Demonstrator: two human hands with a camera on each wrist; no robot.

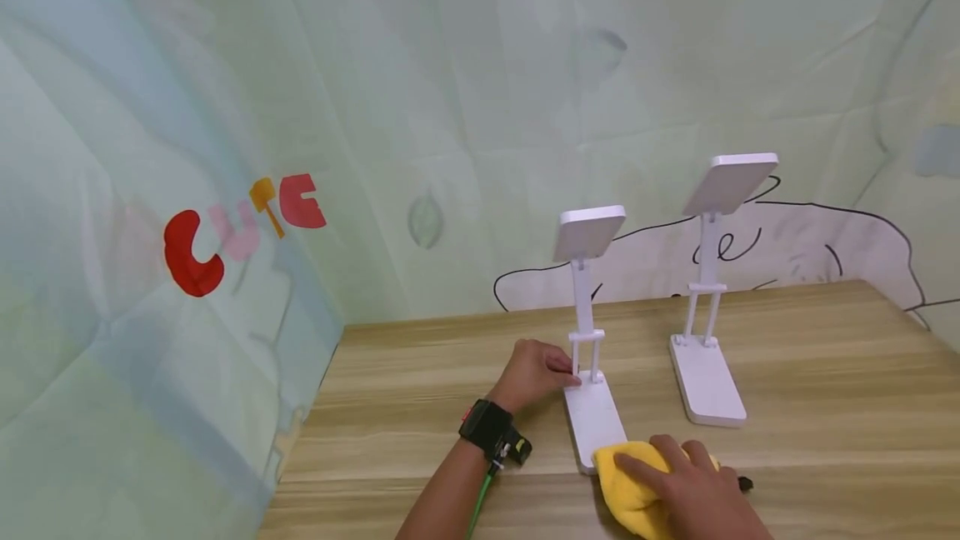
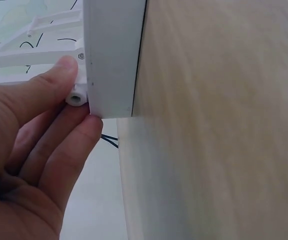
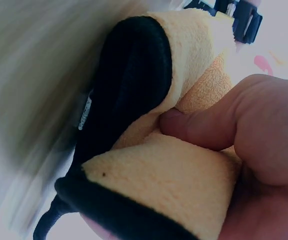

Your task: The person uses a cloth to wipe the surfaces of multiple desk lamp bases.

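Observation:
A white folding stand (image 1: 596, 419) with a flat base, thin posts and a tilted top plate is upright on the wooden table. My left hand (image 1: 531, 375) pinches the back end of its base by the hinge (image 2: 77, 96), thumb on one side and fingers beneath. At the base's front end, my right hand (image 1: 693, 482) grips a bunched yellow cloth (image 1: 633, 494) that touches the stand. Dark edging and a loop show on the cloth (image 3: 159, 170) in the right wrist view, with the thumb pressed into its folds.
A second white stand (image 1: 711, 382) of the same kind is upright to the right, a little farther back. The wooden table (image 1: 420, 407) meets a printed fabric backdrop (image 1: 450, 107) behind and at the left. A black strap with a small camera (image 1: 495, 432) circles the left wrist.

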